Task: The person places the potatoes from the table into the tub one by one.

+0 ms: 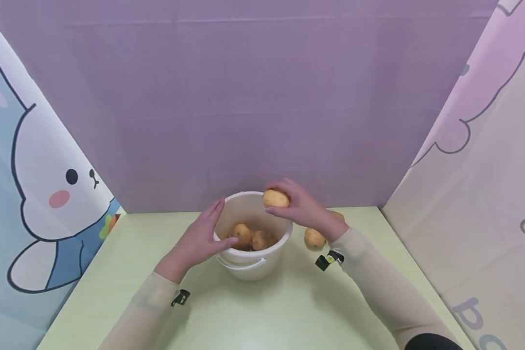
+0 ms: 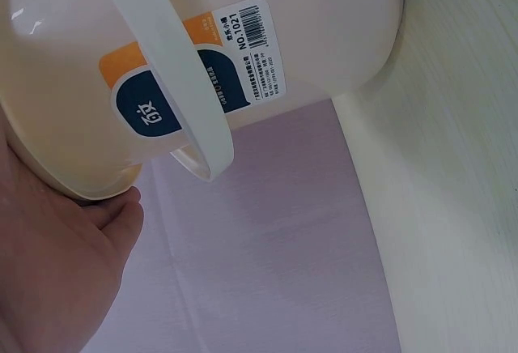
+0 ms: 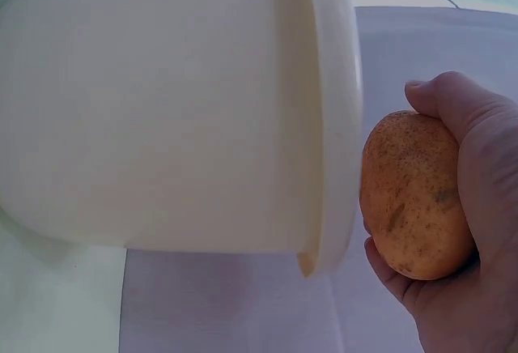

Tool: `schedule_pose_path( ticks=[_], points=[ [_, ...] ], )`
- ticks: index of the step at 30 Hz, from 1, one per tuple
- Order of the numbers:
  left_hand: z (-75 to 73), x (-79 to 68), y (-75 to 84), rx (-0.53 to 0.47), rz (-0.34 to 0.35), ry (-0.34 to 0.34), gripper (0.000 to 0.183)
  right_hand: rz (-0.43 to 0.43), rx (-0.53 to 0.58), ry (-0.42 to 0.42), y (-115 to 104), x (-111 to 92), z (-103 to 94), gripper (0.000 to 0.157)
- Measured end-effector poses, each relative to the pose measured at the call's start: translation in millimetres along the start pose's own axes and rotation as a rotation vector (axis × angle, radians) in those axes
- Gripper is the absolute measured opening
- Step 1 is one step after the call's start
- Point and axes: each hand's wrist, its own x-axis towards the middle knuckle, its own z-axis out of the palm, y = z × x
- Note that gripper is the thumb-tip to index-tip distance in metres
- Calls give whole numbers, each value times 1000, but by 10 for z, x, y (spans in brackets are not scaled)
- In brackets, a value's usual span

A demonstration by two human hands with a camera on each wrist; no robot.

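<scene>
A white bucket point(image 1: 254, 265) stands upright on the table, its handle point(image 1: 244, 265) hanging down at the front. Inside it lie potatoes, among them one potato point(image 1: 240, 235) beside another point(image 1: 260, 240). My left hand point(image 1: 200, 240) holds the bucket's left rim, the thumb reaching over the edge. Above the right side of the rim, my right hand point(image 1: 304, 206) grips a potato point(image 1: 276, 198) between thumb and fingers; the right wrist view shows this potato point(image 3: 417, 195) close beside the rim.
To the right of the bucket, a loose potato point(image 1: 314, 238) lies on the pale green table point(image 1: 232, 321), with another point(image 1: 338, 215) partly hidden behind the right wrist. A purple backdrop point(image 1: 253, 107) rises behind, and printed panels flank both sides. The bucket carries a label point(image 2: 235, 57).
</scene>
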Motion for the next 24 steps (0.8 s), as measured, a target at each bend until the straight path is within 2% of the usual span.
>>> schedule_pose_path(
  ticks=[13,24],
  points=[
    [7,10,-6,6,11,9,117,-48,3,-24,55,168,173,53],
    [11,12,-1,-4,10,16,114,-53,-23,-70,95,248,262,53]
  ],
)
